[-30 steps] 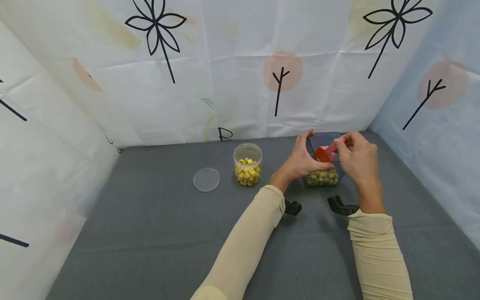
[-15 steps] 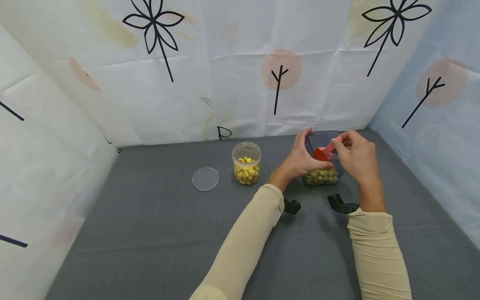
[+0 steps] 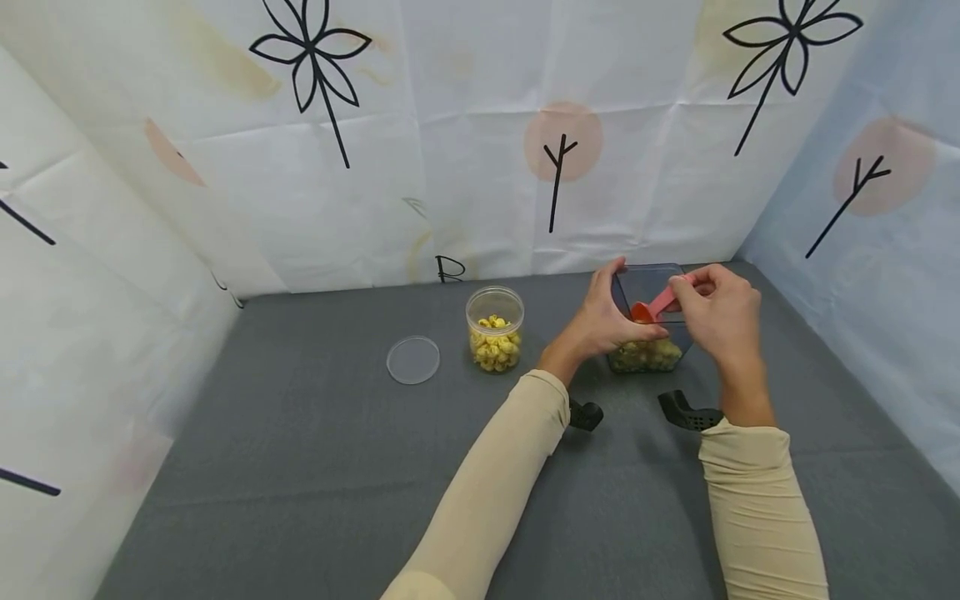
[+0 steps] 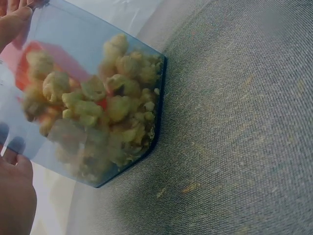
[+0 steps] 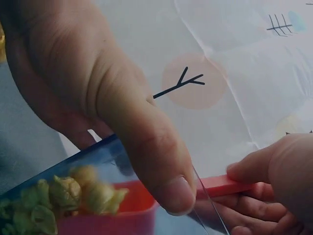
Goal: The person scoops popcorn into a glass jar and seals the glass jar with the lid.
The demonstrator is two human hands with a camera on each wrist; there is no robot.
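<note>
My left hand (image 3: 611, 318) grips a clear bluish square container (image 3: 660, 279) by its sides, thumb across the near rim. Popcorn (image 3: 643, 357) fills its lower part. My right hand (image 3: 722, 315) pinches the handle of a pink-red scoop (image 3: 663, 302), whose cup is down inside the container. In the right wrist view, pieces of popcorn (image 5: 98, 193) lie at the mouth of the scoop's cup (image 5: 107, 223). Through the wall in the left wrist view, the container (image 4: 88, 24) looks tilted, with popcorn (image 4: 124, 73) heaped against the scoop (image 4: 58, 61).
Left of the container stands an open round clear jar (image 3: 495, 321) partly filled with yellow popcorn. A round clear lid (image 3: 412, 360) lies flat beside it on the grey tablecloth (image 3: 300, 450). Patterned white fabric (image 3: 465, 167) hangs behind and at both sides.
The scoop has turned and sunk lower in the container, showing more handle and less cup. My right hand has shifted slightly right. The popcorn there has shifted; my left hand holds its place.
</note>
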